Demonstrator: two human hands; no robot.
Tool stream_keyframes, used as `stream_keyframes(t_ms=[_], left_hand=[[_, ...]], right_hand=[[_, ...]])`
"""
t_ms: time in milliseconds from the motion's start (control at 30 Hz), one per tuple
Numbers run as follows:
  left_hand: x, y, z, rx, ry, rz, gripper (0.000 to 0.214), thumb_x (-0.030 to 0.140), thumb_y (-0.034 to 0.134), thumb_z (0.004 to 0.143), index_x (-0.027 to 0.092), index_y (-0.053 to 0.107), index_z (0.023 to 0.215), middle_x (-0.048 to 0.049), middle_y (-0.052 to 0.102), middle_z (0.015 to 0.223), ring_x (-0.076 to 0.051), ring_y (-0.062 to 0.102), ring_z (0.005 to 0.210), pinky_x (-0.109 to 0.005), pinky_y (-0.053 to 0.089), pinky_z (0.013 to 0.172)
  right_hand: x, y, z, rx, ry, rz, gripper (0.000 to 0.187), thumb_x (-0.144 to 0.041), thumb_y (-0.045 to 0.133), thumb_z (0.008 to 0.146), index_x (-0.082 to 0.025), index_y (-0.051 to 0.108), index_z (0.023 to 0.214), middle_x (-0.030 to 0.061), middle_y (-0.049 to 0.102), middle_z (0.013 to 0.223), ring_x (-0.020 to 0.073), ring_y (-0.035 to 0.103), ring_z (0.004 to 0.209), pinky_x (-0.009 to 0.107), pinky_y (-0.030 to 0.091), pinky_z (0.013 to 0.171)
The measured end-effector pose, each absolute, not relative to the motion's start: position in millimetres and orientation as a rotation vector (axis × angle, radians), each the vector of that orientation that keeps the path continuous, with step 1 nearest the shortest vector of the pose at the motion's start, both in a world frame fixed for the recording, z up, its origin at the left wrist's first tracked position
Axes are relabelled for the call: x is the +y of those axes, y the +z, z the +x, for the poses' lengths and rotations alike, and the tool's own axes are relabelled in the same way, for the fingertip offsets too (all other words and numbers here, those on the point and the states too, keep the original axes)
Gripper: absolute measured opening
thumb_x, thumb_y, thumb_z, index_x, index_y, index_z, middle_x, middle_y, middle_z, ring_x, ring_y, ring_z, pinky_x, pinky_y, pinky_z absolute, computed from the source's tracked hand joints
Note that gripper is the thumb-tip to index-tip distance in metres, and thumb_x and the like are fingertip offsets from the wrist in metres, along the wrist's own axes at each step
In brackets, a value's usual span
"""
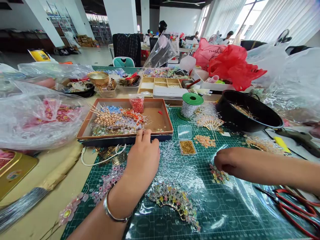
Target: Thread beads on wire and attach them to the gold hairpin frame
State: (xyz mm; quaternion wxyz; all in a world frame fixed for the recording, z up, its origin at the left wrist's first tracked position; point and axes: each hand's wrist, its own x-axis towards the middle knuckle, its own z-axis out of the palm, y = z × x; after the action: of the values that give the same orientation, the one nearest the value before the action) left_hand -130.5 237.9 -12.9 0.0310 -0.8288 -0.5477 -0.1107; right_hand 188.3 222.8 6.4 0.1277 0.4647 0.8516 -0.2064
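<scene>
My left hand [142, 156] rests palm down on the green cutting mat [225, 206], its fingertips touching the front edge of a brown tray [165, 116] filled with gold sprigs and coloured beads. A silver bangle circles that wrist. My right hand [225, 161] reaches in from the right with fingers curled down over a small cluster of coloured beads [218, 176]; what they pinch is hidden. A fan-shaped beaded hair ornament [175, 200] lies on the mat between my arms. A small clear box of gold beads [187, 147] sits just beyond.
A black bowl [250, 115] stands at right, red scissors [297, 206] lie near the right edge. A green-topped spool [192, 103], a compartment box [160, 85], plastic bags [35, 116] and a gold tin [12, 170] crowd the table. People sit at tables far behind.
</scene>
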Motion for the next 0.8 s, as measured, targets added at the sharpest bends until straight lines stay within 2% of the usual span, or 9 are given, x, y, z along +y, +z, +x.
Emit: stream_keyframes(t_ms=[233,333,400,533,633,800], left_hand=[[236.1,-11.1,-129.0,-1.702,-0.270,-2.528,0.021,0.015,0.055,0.093,0.012,0.071,0.107,-0.0194,0.057,0.143,-0.039,0.046,0.139,-0.051,0.051,0.107],[235.9,-11.6,-128.6,-1.744,-0.266,-2.518,0.025,0.016,0.054,0.094,0.012,0.071,0.113,-0.0198,0.056,0.145,-0.040,0.046,0.140,-0.051,0.052,0.107],[236.0,-12.8,-128.7,-1.779,-0.263,-2.522,0.028,0.016,0.053,0.095,0.011,0.072,0.115,-0.0209,0.057,0.145,-0.041,0.046,0.140,-0.049,0.053,0.105],[237.0,-14.2,-129.0,-1.816,-0.217,-2.534,0.032,0.016,0.054,0.094,0.013,0.071,0.121,-0.0214,0.054,0.148,-0.043,0.044,0.141,-0.049,0.058,0.099],[238.3,-13.1,-128.2,-1.858,-0.196,-2.535,0.035,0.017,0.055,0.093,0.016,0.070,0.124,-0.0195,0.052,0.151,-0.043,0.043,0.142,-0.047,0.063,0.091],[242.2,-13.6,-126.4,-1.901,-0.158,-2.557,0.035,0.016,0.055,0.093,0.015,0.070,0.124,-0.0189,0.051,0.152,-0.043,0.040,0.143,-0.042,0.065,0.085]], right_hand=[[292.1,40.9,139.2,2.603,-0.355,1.311,0.021,-0.030,0.051,0.095,-0.024,0.068,0.084,0.0046,0.071,0.075,0.0187,0.061,0.063,0.032,0.041,0.058],[332.2,57.5,91.0,2.693,-0.197,1.237,0.018,-0.025,0.051,0.097,-0.022,0.069,0.095,0.0057,0.073,0.089,0.0205,0.065,0.079,0.035,0.048,0.070],[352.6,60.3,58.2,2.698,-0.167,1.091,0.016,-0.028,0.057,0.099,-0.018,0.068,0.101,0.0036,0.071,0.095,0.0187,0.066,0.085,0.038,0.053,0.078],[380.8,43.6,15.3,2.601,-0.150,0.808,0.023,-0.035,0.064,0.097,-0.016,0.067,0.108,0.0053,0.070,0.106,0.0192,0.068,0.093,0.041,0.057,0.083],[393.7,25.6,5.8,2.539,-0.135,0.703,0.026,-0.035,0.065,0.096,-0.016,0.065,0.115,0.0068,0.068,0.113,0.0198,0.068,0.094,0.040,0.058,0.081],[400.8,12.5,5.2,2.536,-0.146,0.600,0.029,-0.035,0.063,0.097,-0.017,0.064,0.120,0.0079,0.067,0.118,0.0211,0.067,0.098,0.042,0.058,0.084]])
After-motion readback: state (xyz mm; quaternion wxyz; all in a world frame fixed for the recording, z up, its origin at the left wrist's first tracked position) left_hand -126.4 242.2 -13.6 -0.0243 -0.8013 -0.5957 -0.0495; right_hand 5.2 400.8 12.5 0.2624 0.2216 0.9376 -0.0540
